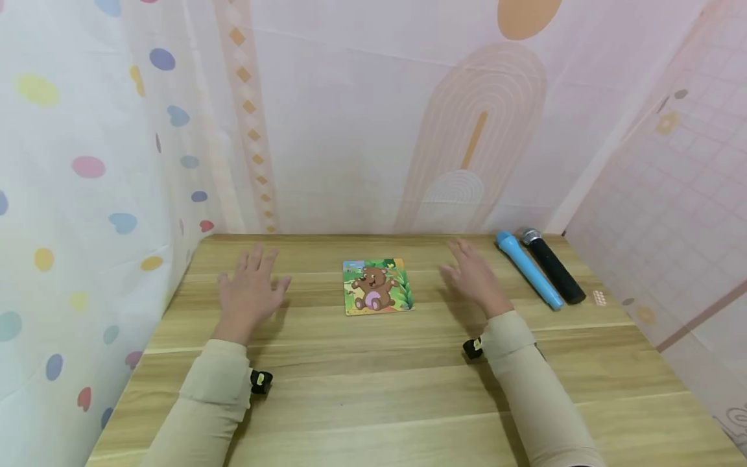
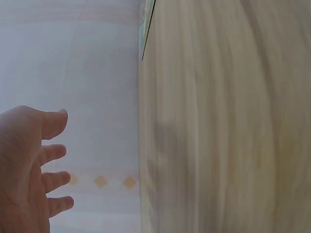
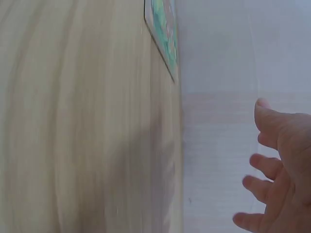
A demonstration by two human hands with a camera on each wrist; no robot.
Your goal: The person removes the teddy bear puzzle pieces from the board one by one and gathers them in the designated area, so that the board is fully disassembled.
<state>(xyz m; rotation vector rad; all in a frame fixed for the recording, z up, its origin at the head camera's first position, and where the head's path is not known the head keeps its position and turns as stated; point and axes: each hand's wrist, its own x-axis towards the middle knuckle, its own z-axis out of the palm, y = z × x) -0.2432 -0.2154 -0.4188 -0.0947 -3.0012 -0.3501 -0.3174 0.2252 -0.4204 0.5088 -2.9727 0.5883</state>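
Observation:
A square picture puzzle of a brown bear (image 1: 378, 287) lies flat on the wooden table, between the two hands and touched by neither. To its left, the left hand (image 1: 249, 292) hovers with fingers spread and holds nothing. The right hand (image 1: 474, 275) is raised on the puzzle's other side, fingers extended, also holding nothing. In the left wrist view the left hand (image 2: 29, 165) shows thumb and fingers apart, with the puzzle's edge (image 2: 146, 24) at the top. The right wrist view has the right hand (image 3: 282, 170) with separated fingers and part of the puzzle (image 3: 164, 31).
A blue microphone (image 1: 530, 271) and a black microphone (image 1: 553, 266) lie side by side at the table's back right. Right of them is a small sheet of pinkish dots (image 1: 599, 298). Patterned curtains (image 1: 338, 130) stand behind the table (image 1: 350, 402) and along both sides.

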